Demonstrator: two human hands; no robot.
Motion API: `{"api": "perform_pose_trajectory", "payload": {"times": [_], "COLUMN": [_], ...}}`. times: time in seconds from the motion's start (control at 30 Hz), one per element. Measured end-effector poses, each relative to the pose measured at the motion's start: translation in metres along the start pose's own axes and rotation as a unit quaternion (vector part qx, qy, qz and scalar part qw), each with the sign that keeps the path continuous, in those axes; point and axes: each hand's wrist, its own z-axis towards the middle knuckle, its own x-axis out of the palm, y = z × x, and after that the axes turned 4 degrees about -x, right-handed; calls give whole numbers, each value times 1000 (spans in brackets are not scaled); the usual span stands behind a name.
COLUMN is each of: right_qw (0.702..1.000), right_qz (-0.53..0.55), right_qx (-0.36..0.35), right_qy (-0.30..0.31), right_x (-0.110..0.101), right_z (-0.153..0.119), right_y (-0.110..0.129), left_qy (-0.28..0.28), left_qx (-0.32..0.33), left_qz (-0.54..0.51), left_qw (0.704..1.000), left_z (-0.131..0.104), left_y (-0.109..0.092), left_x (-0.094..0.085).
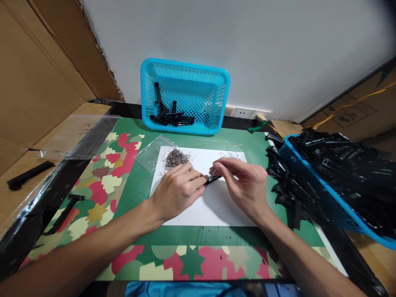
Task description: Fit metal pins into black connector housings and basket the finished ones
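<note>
Over a white sheet [192, 214], my left hand [182, 187] is closed round one end of a small black part [213, 179]. My right hand [243, 181] meets it from the right, thumb and forefinger pinched just above the part on something thin and tiny that I cannot make out. Behind my left hand, a pile of small metal pieces [177, 157] lies on the sheet. More tiny pieces are scattered near the sheet's back right corner, partly hidden by my right hand.
A blue basket [185, 130] with several black parts leans against the wall. At right, another blue basket [328, 185] is heaped with black parts, more lying beside it. Clear plastic bags [151, 154] and loose black parts [31, 174] lie left.
</note>
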Motion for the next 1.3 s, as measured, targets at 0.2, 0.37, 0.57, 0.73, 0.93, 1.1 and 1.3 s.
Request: {"api": "perform_pose_trajectory", "payload": {"times": [0.2,0.37,0.57,0.73,0.93,1.1,1.3], "right_qw": [999,994,996,999,999,996,994], "right_qz": [31,81,69,30,-6,-31,-46], "right_qx": [25,69,60,20,-50,-85,-97], "right_qy": [9,-8,-11,-3,-13,-8,-34], "right_x": [0,3,5,5,6,6,12], "right_z": [2,1,0,-1,-1,-4,-9], "right_y": [1,0,2,5,3,0,-4], "left_qy": [2,-6,-4,9,21,38,46], "left_qx": [19,10,15,11,17,-2,-22], "left_qz": [22,12,11,4,-9,-36,-82], "left_qw": [1000,1000,1000,1000,1000,999,995], "left_z": [0,0,0,0,0,-1,-1], "left_y": [-1,-1,-2,-2,0,1,3], "left_x": [-1,0,-1,-1,1,0,1]}}
